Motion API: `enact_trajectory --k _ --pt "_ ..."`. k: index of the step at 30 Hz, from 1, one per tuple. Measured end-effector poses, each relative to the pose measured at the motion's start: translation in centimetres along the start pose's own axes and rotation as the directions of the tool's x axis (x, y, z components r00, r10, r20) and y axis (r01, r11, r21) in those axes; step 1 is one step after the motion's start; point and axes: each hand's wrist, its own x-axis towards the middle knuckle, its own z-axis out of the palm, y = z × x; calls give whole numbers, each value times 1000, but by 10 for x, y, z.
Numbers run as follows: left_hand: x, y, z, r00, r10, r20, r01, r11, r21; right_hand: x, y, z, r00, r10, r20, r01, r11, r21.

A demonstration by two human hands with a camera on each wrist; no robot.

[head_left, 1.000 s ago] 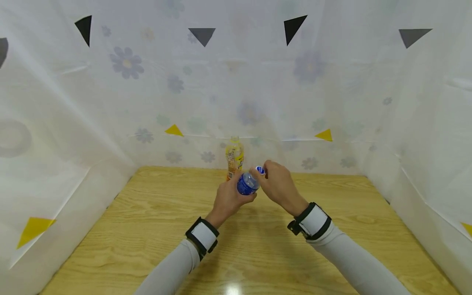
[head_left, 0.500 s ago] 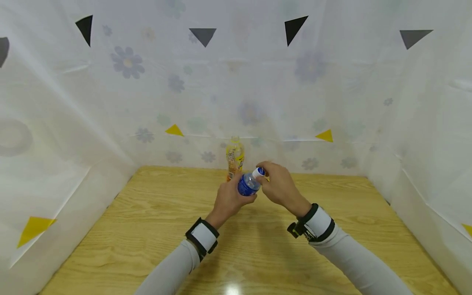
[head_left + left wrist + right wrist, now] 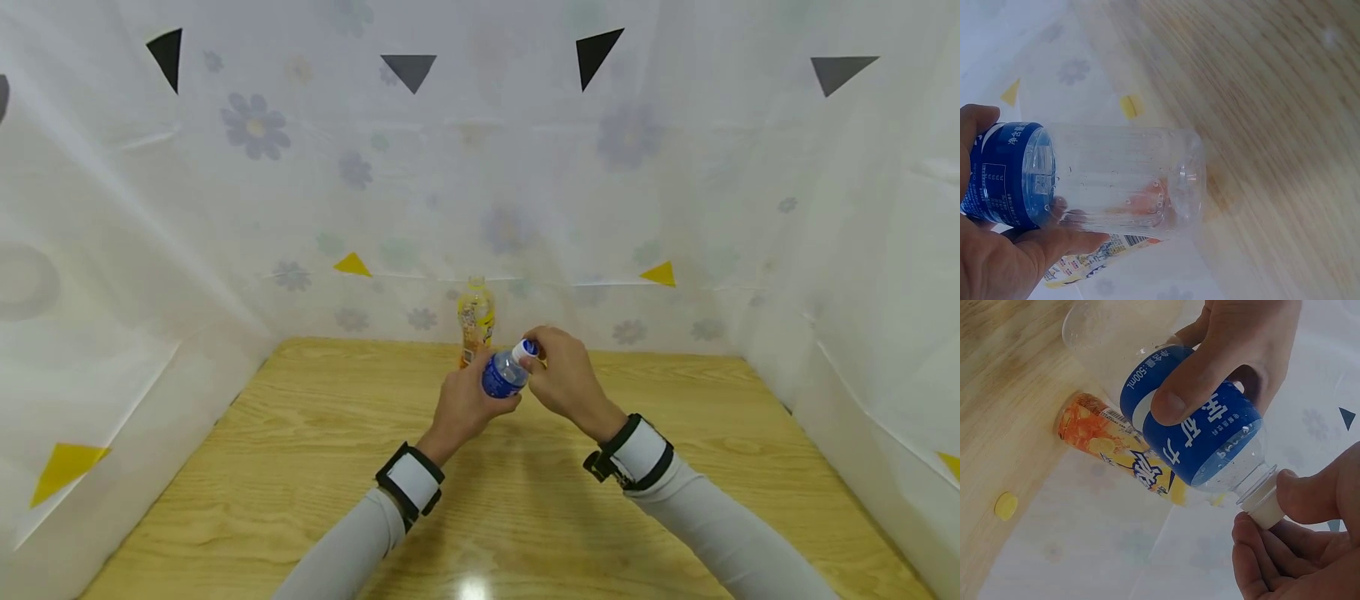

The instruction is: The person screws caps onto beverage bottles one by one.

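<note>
My left hand (image 3: 465, 407) grips a clear plastic bottle (image 3: 502, 377) around its blue label, holding it tilted above the table. At the bottle's neck, my right hand (image 3: 568, 375) pinches a white cap (image 3: 1263, 503) with a blue top between thumb and fingers. Clear walls and a few droplets show in the bottle's lower part (image 3: 1122, 178) in the left wrist view; its base points away from the right hand. Just behind the left hand stands an uncapped drink bottle (image 3: 476, 315) with a yellow and orange label. The left hand hides its lower part in the head view.
A yellow cap (image 3: 1005, 505) lies on the wooden table (image 3: 300, 433), near the back edge. White flower-patterned curtains (image 3: 450, 183) with triangle markers enclose the back and both sides.
The right thumb and fingers have shifted on the white cap, so more of its white side shows than a second ago. The left hand and both bottles stay nearly in place.
</note>
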Motion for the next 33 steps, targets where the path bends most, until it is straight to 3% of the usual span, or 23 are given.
enact_trajectory --k 15,33 --pt "0 1 0 1000 -15 13 15 1000 -10 0 2 2 999 9 -37 -9 1000 11" --pt "-2 2 -1 1000 3 -5 -3 1000 -23 2 11 10 991 -35 -131 36 999 5"
